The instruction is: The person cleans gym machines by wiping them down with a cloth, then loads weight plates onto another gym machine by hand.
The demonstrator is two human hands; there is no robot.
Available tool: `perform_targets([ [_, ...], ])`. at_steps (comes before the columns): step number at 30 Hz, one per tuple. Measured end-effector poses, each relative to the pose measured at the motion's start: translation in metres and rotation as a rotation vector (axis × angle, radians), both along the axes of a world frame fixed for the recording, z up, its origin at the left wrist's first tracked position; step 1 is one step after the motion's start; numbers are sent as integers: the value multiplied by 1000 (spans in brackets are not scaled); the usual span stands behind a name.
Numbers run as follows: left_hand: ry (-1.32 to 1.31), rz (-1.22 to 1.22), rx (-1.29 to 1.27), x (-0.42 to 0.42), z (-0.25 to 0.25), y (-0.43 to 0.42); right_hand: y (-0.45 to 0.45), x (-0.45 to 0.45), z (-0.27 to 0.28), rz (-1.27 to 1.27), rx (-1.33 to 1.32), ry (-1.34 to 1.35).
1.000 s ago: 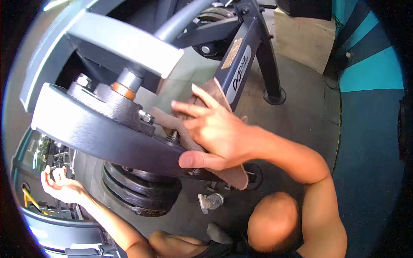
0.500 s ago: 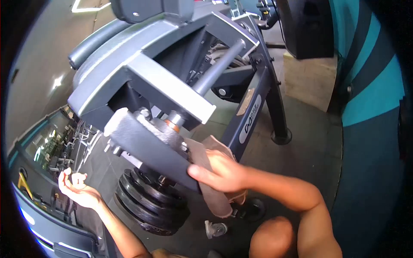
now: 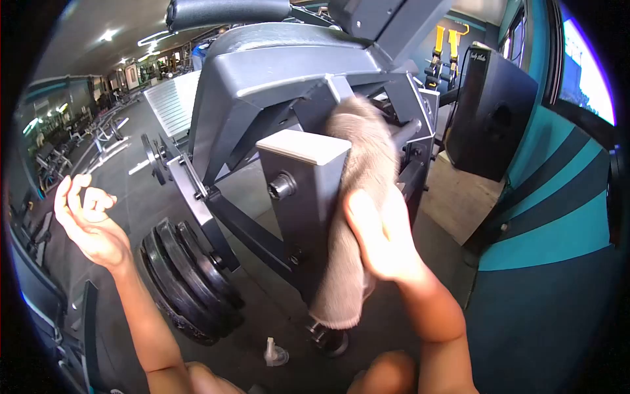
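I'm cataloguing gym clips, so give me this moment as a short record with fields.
Right hand: on the brown cloth, finger positions partly hidden
Brown cloth: along the side of the dark metal beam
Right hand position: beside the beam
Left hand: raised, fingers curled, nothing visible in it
Weight plates: black, stacked on the machine, below the left hand in view
Floor: clear bottle
Background: black speaker on a wooden box

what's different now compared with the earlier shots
The view has swung, showing more of the room. The right hand still has the cloth, but its thumb has left the beam and rests on the cloth, which now stretches along the beam's right side in the picture. Unchanged: left hand raised and empty, clear bottle on the floor.
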State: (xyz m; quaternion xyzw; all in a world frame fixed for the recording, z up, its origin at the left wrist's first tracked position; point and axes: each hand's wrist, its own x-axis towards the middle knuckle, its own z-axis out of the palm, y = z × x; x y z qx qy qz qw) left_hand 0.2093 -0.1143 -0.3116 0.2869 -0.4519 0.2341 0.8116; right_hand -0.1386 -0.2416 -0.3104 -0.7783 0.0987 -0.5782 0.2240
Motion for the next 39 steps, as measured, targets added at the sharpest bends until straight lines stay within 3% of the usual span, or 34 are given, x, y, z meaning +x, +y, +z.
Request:
perform_targets([
  [2,17,-19,-22,1,3,3,-5,10,7,78,103,37],
  [5,94,-161,-78,5,7,11,2,-18,-8,-26,349,126],
  [6,123,-159,-82,6,10,14,1,-29,-17,-69,407,-22],
  [8,139,-191,-109,8,13,19,-11,-46,-28,-277,251,-279],
  [9,137,-206,-118,10,13,22,-11,-46,-11,259,857,-669],
  [10,156,-207,-132,8,15,23,-31,-64,-7,587,771,-512],
  [12,179,-220,-143,7,15,23,-14,-47,35,786,819,-411],
  [13,188,-214,-139,6,15,23,18,-15,78,663,955,-476],
  [15,198,-204,-131,6,15,22,-12,-1,92,547,977,-228],
  [17,199,-210,-131,8,15,24,-35,26,99,147,821,14],
  [18,190,-211,-135,10,14,24,-32,38,107,214,1052,-89],
  [19,183,-215,-134,12,13,23,-44,38,109,252,1112,-105],
  [21,225,-160,-138,9,15,22,-40,32,104,-344,747,-102],
  [22,257,-148,-153,5,20,22,-21,32,87,-341,498,-344],
  [24,227,-129,-131,15,22,27,0,3,75,-101,306,-565],
  [25,163,-131,-101,23,23,29,12,-15,69,81,350,-581],
  [27,140,-85,-103,30,21,27,10,-52,56,-1110,-238,296],
  [28,183,-37,-133,29,18,22,6,-60,42,-1150,-405,336],
  [31,92,-93,-80,32,9,12,10,-30,-24,-687,-331,80],
  [34,15,-199,-64,25,19,15,35,-7,-112,-482,-187,123],
  [35,177,-53,-76,7,21,8,41,-7,-134,-425,-90,146],
  [36,348,76,-75,-11,22,0,43,-11,-153,-369,32,168],
  [38,132,-16,18,12,15,9,25,-46,-174,-117,509,217],
  [39,140,62,8,-3,18,5,13,-71,-183,56,794,256],
])
